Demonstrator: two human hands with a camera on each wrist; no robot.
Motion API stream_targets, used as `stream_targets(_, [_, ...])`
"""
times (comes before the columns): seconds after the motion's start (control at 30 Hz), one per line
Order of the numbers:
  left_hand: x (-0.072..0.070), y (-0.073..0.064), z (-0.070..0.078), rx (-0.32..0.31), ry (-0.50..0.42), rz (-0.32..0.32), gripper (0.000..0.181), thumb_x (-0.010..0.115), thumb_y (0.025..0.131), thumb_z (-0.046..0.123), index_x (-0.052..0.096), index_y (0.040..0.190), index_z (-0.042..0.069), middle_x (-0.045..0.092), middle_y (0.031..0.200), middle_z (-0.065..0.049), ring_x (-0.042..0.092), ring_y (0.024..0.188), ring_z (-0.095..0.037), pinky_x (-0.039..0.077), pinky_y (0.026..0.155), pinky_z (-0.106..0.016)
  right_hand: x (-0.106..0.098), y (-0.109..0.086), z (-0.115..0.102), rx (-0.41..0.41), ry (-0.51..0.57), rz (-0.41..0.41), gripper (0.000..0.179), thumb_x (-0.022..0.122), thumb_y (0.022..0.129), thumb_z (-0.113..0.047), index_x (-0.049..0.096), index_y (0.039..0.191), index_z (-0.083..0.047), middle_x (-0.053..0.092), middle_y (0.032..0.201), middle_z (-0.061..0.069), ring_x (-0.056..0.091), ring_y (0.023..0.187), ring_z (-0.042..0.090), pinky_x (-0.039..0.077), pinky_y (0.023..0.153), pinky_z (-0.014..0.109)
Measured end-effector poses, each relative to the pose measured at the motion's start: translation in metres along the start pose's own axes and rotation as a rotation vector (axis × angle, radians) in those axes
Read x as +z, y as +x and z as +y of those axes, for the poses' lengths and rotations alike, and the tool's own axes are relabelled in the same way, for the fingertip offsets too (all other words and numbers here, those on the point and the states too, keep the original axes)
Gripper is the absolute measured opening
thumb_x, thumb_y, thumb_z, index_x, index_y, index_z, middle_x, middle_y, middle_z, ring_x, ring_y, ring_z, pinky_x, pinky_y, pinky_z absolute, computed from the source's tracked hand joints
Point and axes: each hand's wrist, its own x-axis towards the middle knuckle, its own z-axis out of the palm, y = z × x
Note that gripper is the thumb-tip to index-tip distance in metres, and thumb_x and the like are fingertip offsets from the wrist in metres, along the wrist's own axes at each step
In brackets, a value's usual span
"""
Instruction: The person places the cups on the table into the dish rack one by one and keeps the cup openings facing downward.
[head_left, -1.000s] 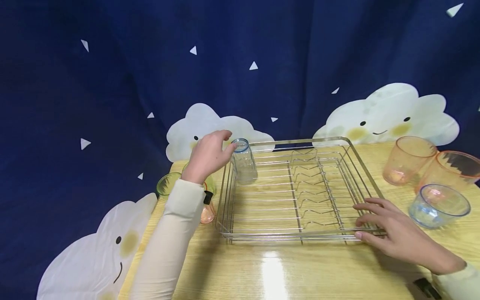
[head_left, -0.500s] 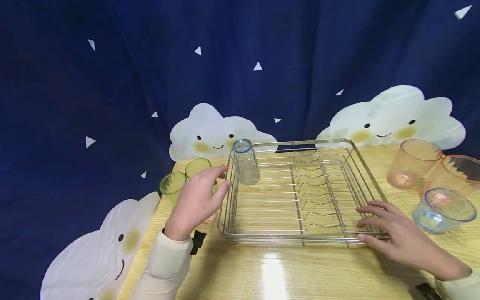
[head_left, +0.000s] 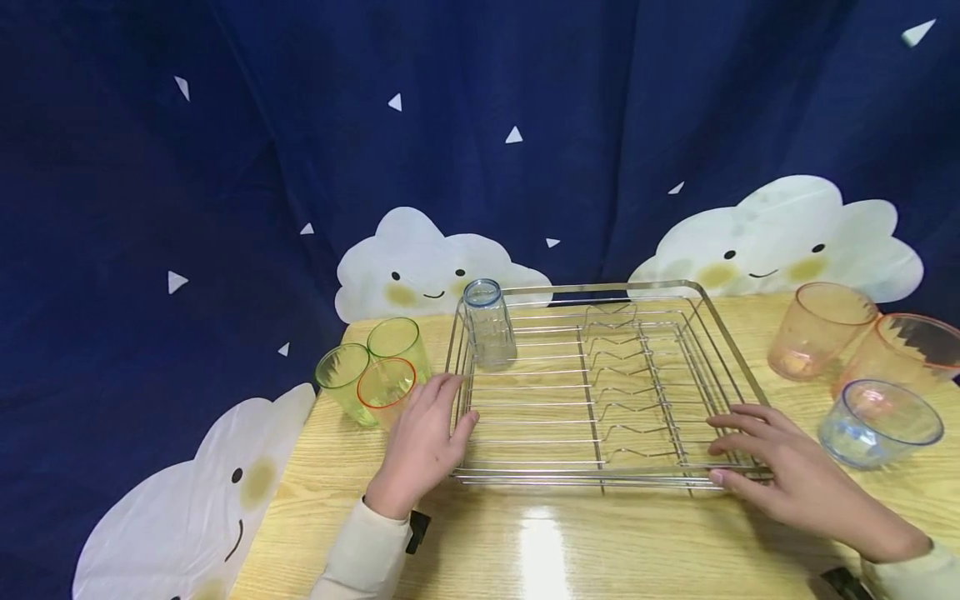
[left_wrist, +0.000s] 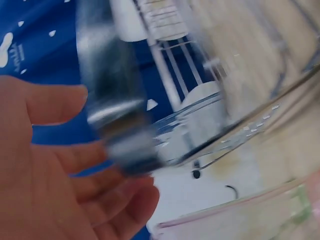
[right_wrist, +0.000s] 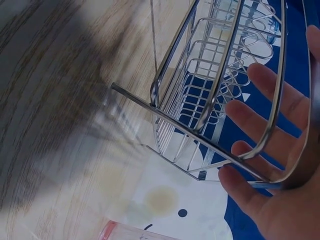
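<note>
Head view shows the wire rack (head_left: 600,392) mid-table holding one upturned blue glass (head_left: 489,325), left hand (head_left: 423,442) loose by the orange-rimmed cup (head_left: 385,387), right hand (head_left: 787,475) flat on its corner, six cups left outside.

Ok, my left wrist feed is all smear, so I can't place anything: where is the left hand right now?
Observer: The left hand lies at the near left corner of the wire rack, between it and three cups.
Operator: Is it holding anything?
Observer: No, the head view shows it holding nothing.
Operator: Anything in the rack?
Observer: One clear glass, upside down, in the far left corner.
Operator: And the other hand?
Observer: The right hand rests its fingers on the rack's near right corner.
</note>
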Motion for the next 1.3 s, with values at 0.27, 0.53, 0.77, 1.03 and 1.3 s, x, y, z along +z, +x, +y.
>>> stream_targets(0.27, [0.025,-0.006,-0.009,-0.065,-0.057,0.041,0.062,0.063,0.096,0.031,0.045,0.144,-0.002,0.044,0.149,-0.023,0.043,0.139,-0.04,0.044,0.108,-0.055,-0.001,0.0,-0.002,0.006,-0.001,0.006,0.027,0.087,0.068,-0.035,0.074,0.091,-0.029,0.068,0.12,0.0,0.045,0.122,0.019,0.007,0.106,-0.001])
stream_targets(0.53, [0.044,-0.011,-0.015,-0.239,-0.242,-0.04,0.067,0.054,0.1,0.03,0.028,0.154,-0.001,0.036,0.156,-0.023,0.046,0.137,-0.042,0.041,0.11,-0.057,-0.001,-0.001,-0.003,0.0,0.003,0.013,0.028,0.087,0.067,-0.033,0.073,0.091,-0.029,0.067,0.12,-0.001,0.046,0.121,0.02,0.008,0.108,-0.001])
stream_targets(0.77, [0.048,-0.01,-0.019,-0.266,-0.315,-0.02,0.065,0.05,0.101,0.026,0.023,0.156,0.001,0.049,0.147,-0.016,0.065,0.098,-0.027,0.052,0.087,-0.049,-0.002,0.002,-0.003,0.001,0.006,0.019,0.028,0.087,0.068,-0.033,0.073,0.091,-0.028,0.067,0.12,0.0,0.046,0.121,0.02,0.009,0.107,-0.001])
stream_targets(1.03, [0.049,-0.009,-0.021,-0.252,-0.292,-0.029,0.063,0.047,0.102,0.025,0.024,0.155,0.001,0.051,0.144,-0.015,0.064,0.109,-0.032,0.05,0.093,-0.053,-0.004,0.003,-0.003,0.004,0.022,0.005,0.029,0.087,0.069,-0.031,0.072,0.094,-0.029,0.066,0.122,0.001,0.045,0.122,0.017,0.01,0.105,0.0])
stream_targets(1.3, [0.049,-0.008,-0.021,-0.26,-0.31,-0.046,0.064,0.045,0.103,0.028,0.022,0.156,0.002,0.05,0.146,-0.015,0.06,0.118,-0.036,0.049,0.097,-0.054,-0.029,0.006,0.002,0.051,0.059,0.032,0.032,0.085,0.072,-0.02,0.07,0.099,-0.028,0.064,0.125,0.007,0.033,0.136,-0.004,0.01,0.113,0.008])
